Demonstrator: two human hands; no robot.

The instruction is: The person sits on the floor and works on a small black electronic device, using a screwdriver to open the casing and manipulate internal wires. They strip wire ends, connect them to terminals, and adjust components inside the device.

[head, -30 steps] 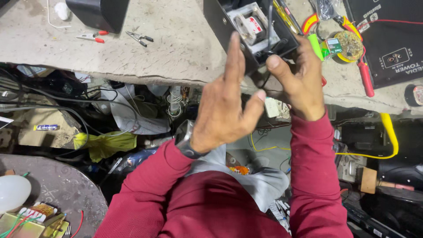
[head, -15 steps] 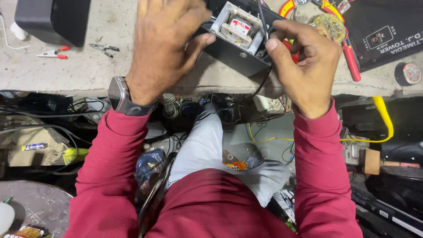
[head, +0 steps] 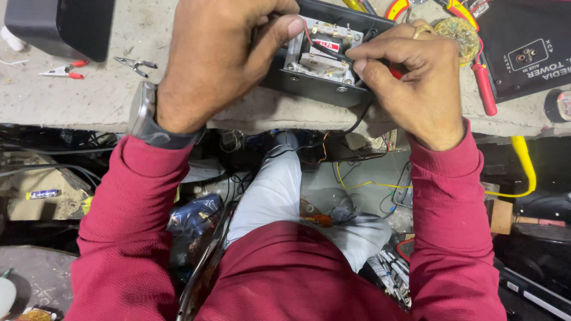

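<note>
Single view: head-worn camera, aimed steeply downward from above the person's own torso. It faces the front edge of the workbench, which crosses the upper frame. Range is close: the left hand and right hand sit near the top edge. Lower frame covers sleeves, lap and floor clutter below

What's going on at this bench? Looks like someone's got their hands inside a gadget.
A person in a red sweater is working on a black box with its metal innards exposed, lying at the edge of a worn workbench. The left hand grips the box's left end, thumb on the metal part inside. The right hand pinches a dark wire at the right end. A red-handled tool, small pliers and a black panel lie nearby.
</note>
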